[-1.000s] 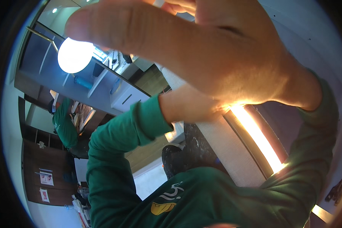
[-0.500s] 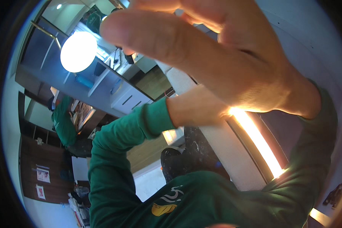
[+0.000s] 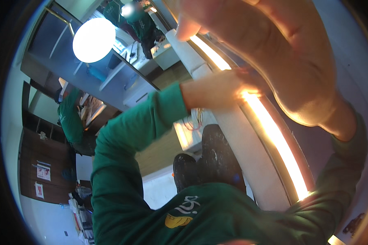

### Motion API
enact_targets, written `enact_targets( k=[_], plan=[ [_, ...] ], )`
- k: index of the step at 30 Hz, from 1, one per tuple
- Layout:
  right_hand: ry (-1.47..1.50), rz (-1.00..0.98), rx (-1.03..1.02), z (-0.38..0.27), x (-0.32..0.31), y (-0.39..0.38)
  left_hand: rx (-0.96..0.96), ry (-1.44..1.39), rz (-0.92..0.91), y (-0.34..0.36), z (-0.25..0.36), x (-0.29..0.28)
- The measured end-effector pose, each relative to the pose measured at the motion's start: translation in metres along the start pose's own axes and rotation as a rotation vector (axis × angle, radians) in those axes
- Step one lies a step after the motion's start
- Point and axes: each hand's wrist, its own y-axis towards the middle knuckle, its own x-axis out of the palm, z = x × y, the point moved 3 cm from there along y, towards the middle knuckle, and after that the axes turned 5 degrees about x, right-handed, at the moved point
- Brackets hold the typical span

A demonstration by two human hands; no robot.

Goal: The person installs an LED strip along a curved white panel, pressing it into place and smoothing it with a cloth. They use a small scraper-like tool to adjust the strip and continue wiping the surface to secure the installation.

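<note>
My right hand (image 3: 274, 49) looms large at upper right, thumb and fingers loosely extended and partly cut off by the top edge; I see nothing held in it. Lower and further left, my left hand (image 3: 216, 90) is blurred at the glowing light strip (image 3: 274, 143), its fingers obscured by glare and shadow; whether it grips or touches the strip I cannot tell. The strip runs diagonally in a dark channel beside a long pale padded panel (image 3: 249, 163).
A lit globe lamp (image 3: 93, 40) is mounted by glossy cabinets. Co-workers (image 3: 141, 24) stand at the top; another person (image 3: 69, 116) bends at the left near a dark wood cabinet (image 3: 41, 163). Loose wires (image 3: 196, 120) and a lit white box (image 3: 184, 136) are below my left hand.
My right hand has shifted rightward and turned, uncovering more strip and people behind. My left hand has moved slightly up. The view has shifted somewhat.
</note>
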Motion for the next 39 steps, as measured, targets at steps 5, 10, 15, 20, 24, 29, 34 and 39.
enact_targets(
  k=[5,10,15,20,24,29,34,39],
  plan=[
    [-0.012,-0.01,-0.002,0.001,0.0,-0.002,-0.186,-0.009,0.075,0.006,0.0,-0.023],
    [0.0,-0.009,0.007,0.004,-0.005,0.0,-0.154,0.083,0.006,-0.002,0.021,-0.023],
    [0.035,0.001,0.065,0.023,-0.008,0.002,-0.157,0.274,0.215,-0.019,-0.018,-0.066],
    [-0.076,0.201,0.153,0.051,-0.005,-0.002,0.003,-0.641,0.778,-0.026,0.003,-0.106],
    [0.12,-0.025,0.348,0.076,-0.007,-0.005,-0.053,-0.81,0.839,-0.015,0.043,-0.114],
    [0.027,0.143,0.21,0.082,-0.009,-0.005,-0.028,-0.915,0.986,-0.005,0.035,-0.097],
    [0.207,0.306,0.19,0.085,-0.022,0.0,-0.238,-0.471,0.741,0.02,0.054,-0.047],
    [0.306,0.381,0.34,0.083,-0.029,0.0,0.105,-0.045,0.233,0.019,0.101,0.005]
  ],
)
